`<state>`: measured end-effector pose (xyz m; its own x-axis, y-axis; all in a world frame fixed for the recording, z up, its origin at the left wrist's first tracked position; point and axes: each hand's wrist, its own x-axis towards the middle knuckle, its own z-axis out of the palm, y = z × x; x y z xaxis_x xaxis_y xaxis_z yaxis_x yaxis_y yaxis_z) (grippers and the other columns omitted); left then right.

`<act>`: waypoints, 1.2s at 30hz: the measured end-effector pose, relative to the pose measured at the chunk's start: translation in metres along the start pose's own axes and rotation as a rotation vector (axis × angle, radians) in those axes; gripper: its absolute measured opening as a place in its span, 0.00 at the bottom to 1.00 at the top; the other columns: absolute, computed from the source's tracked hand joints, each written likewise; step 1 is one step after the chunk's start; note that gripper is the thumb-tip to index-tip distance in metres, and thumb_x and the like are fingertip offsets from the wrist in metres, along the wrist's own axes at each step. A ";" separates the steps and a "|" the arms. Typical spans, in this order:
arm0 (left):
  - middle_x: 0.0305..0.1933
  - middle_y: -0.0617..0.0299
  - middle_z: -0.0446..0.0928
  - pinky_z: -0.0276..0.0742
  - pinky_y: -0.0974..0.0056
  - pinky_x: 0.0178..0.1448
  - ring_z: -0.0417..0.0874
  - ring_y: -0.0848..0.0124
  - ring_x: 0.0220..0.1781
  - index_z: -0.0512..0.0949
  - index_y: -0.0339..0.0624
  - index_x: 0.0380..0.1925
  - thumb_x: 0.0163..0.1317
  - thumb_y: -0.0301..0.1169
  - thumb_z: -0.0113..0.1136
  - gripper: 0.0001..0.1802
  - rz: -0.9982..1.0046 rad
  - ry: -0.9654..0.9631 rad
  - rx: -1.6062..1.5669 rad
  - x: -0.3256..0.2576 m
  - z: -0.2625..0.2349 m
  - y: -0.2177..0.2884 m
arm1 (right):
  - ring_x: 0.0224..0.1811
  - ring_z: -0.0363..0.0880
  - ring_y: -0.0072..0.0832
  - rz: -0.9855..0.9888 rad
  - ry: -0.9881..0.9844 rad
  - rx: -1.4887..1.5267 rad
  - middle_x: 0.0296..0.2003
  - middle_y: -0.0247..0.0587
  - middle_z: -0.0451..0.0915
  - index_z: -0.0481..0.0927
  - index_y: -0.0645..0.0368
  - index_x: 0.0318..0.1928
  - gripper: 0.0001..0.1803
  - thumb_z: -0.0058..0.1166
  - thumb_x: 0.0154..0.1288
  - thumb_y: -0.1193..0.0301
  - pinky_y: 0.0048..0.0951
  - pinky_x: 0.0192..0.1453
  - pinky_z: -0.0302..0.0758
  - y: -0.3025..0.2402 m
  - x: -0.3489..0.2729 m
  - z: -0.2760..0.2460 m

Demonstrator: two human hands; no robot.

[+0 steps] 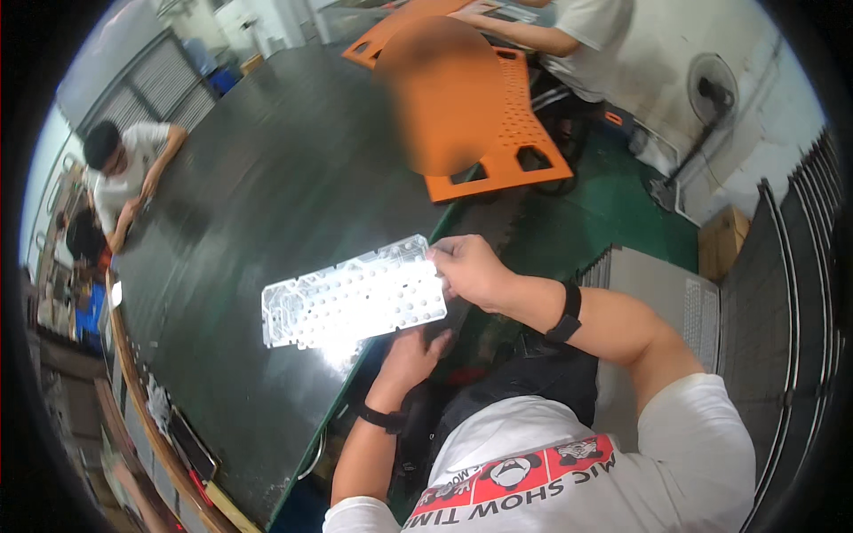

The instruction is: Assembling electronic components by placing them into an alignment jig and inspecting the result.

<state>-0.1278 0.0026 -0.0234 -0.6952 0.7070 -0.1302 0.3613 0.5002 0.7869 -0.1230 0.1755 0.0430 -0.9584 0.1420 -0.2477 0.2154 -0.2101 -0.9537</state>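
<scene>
A shiny, pale keyboard membrane sheet (364, 298) with rows of round domes is held tilted above the dark table, glare washing out its lower middle. My right hand (471, 271) pinches its right end between thumb and fingers. Just under the sheet's near edge is my left hand (410, 357), its thumb standing apart from the fingers. The sheet partly hides those fingertips, and it is unclear whether they touch it. Black bands circle both of my forearms.
The dark green table (267, 169) curves away left and ahead. Orange perforated panels (498, 169) lie at its far right, near a co-worker. Another person (133, 169) sits at the left edge. To my right are a pale keyboard (702, 315), a metal rack (804, 293) and a fan (711, 89).
</scene>
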 end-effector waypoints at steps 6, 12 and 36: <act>0.53 0.44 0.74 0.66 0.46 0.59 0.72 0.45 0.55 0.75 0.38 0.50 0.53 0.33 0.63 0.23 0.479 0.309 0.438 0.023 0.036 0.006 | 0.25 0.79 0.22 -0.170 0.275 -0.011 0.28 0.40 0.80 0.79 0.70 0.41 0.14 0.47 0.70 0.69 0.24 0.26 0.76 0.035 -0.073 -0.102; 0.52 0.41 0.73 0.66 0.45 0.60 0.72 0.43 0.55 0.72 0.34 0.52 0.52 0.31 0.62 0.26 0.850 0.090 0.609 0.054 0.112 0.065 | 0.26 0.77 0.19 -0.152 0.677 0.119 0.28 0.35 0.78 0.78 0.66 0.42 0.12 0.44 0.72 0.70 0.23 0.30 0.76 0.089 -0.205 -0.186; 0.72 0.45 0.52 0.47 0.41 0.72 0.49 0.48 0.75 0.63 0.35 0.61 0.47 0.29 0.67 0.39 1.087 -0.383 1.189 0.028 0.086 0.151 | 0.24 0.72 0.24 -0.017 2.350 0.980 0.33 0.36 0.75 0.74 0.60 0.49 0.13 0.42 0.72 0.67 0.28 0.24 0.70 0.503 -0.619 -0.092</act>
<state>-0.0394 0.1402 0.0400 0.3027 0.9433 -0.1365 0.9123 -0.3282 -0.2448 0.5956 0.0712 -0.2996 0.7707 0.2909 -0.5670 -0.5073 -0.2584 -0.8221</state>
